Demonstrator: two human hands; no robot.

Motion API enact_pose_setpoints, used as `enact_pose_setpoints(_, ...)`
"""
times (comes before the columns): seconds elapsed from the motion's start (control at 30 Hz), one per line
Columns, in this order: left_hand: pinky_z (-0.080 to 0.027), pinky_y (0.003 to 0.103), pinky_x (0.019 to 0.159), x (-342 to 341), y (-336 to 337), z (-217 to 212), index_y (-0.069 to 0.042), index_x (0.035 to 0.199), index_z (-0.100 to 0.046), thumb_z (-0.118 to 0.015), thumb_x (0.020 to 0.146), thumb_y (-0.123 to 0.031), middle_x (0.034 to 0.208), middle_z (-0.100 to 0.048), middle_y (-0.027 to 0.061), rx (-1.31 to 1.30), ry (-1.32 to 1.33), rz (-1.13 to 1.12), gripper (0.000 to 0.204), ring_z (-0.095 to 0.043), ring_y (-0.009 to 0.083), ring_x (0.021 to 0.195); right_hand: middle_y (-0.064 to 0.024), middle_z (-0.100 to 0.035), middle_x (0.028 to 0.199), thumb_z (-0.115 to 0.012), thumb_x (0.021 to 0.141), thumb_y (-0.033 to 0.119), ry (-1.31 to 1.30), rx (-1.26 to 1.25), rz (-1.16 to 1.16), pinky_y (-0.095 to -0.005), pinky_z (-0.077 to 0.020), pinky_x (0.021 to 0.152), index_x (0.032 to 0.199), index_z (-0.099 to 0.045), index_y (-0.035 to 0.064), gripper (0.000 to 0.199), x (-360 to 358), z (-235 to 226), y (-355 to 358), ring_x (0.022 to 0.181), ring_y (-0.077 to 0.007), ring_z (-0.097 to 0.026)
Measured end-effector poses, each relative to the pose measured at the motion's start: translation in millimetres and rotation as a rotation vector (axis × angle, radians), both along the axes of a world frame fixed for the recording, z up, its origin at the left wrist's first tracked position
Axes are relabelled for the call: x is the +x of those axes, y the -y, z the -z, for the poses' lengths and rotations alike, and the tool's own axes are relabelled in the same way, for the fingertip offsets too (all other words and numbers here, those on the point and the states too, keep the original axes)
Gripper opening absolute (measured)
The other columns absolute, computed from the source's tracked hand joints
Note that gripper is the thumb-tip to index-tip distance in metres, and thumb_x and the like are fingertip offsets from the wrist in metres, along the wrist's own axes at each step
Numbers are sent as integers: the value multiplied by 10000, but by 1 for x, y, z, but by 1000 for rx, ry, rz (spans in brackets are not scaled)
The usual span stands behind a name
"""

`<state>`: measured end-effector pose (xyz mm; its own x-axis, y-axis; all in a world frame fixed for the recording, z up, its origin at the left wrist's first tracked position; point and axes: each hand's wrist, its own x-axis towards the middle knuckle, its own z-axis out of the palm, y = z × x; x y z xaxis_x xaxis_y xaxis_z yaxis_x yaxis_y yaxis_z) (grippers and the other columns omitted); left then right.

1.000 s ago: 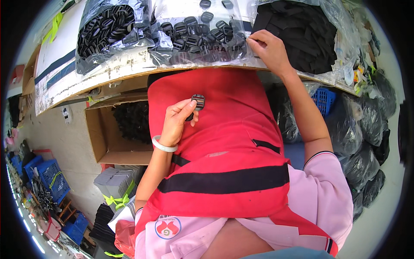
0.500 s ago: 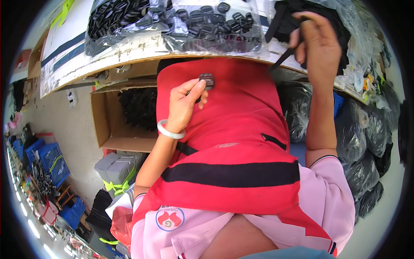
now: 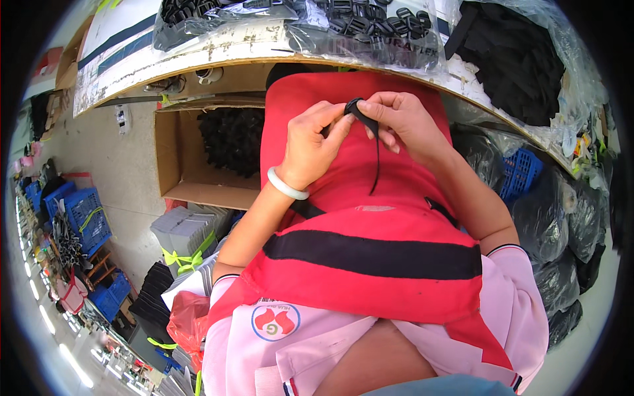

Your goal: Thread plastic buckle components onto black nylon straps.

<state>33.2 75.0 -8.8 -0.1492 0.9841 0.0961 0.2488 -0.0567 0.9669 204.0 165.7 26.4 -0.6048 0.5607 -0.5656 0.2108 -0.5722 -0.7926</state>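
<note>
Above the red apron [image 3: 370,257] on my lap, my two hands meet at a small black item. My left hand [image 3: 308,144] is closed, pinching a black plastic strap buckle [image 3: 350,105], mostly hidden by the fingers. A black webbing strap [image 3: 377,162] is pinched in my closed right hand [image 3: 411,125]; it bends over at the buckle and its narrow tail hangs down. Whether the strap passes through the buckle's slot I cannot tell. More black buckles [image 3: 376,26] lie in clear plastic on the worktable, and a heap of black straps [image 3: 508,63] lies at the far right.
The worktable's curved edge [image 3: 218,64] runs just beyond my hands. Below it at left stands an open cardboard box [image 3: 211,195] with black pieces inside. Black plastic bags [image 3: 538,208] and a blue basket [image 3: 520,173] crowd the right; grey bundles [image 3: 185,231] sit at my left.
My right hand has come from the strap heap to my left hand, bringing a strap with it. My left hand has moved slightly right and up, still pinching the buckle.
</note>
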Motion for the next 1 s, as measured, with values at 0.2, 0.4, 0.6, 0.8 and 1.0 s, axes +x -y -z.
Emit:
enact_pose_setpoints(0.2, -468, 303, 579, -5, -4, 5, 21, 1015, -663, -661, 842, 4, 802, -620, 112, 160, -324, 23, 174, -602, 230, 653, -34, -618, 722, -662, 924, 229, -107, 22, 189, -199, -412, 422, 910, -625, 17, 215, -8, 16, 10, 505, -53, -529)
enact_pose_setpoints(0.4, -473, 252, 533, -7, 0, 8, 42, 983, -673, -619, 914, -75, 878, -667, 109, -63, 281, -21, 146, -611, 159, 648, -25, -619, 773, -664, 921, 179, -127, 126, 156, -217, -483, 516, 971, -639, 23, 165, -6, 19, 8, 593, -71, -573)
enact_pose_setpoints(0.6, -456, 229, 418, 5, -2, 22, 75, 1007, -678, -619, 934, -116, 841, -688, 115, -407, 936, -140, 213, -617, 135, 575, -18, -629, 795, -642, 915, 62, -121, 829, 173, -213, -481, 524, 1019, -651, 3, 120, -10, 38, 21, 612, -79, -585)
enact_pose_setpoints(0.8, -436, 220, 397, 4, -1, 16, 65, 1009, -689, -650, 911, -92, 852, -695, 117, -248, 760, -228, 189, -615, 122, 549, -24, -609, 721, -640, 916, 82, -46, 485, 168, -208, -463, 477, 932, -629, -4, 87, -11, -3, 18, 543, -74, -571)
enact_pose_setpoints(1.0, -389, 186, 417, 7, 8, 10, 33, 1024, -699, -660, 899, -61, 858, -683, 87, -202, 566, -234, 161, -538, 56, 518, -16, -600, 691, -656, 922, 166, 105, 245, 26, -196, -449, 453, 834, -590, 36, 170, -6, 9, 16, 506, -66, -557)
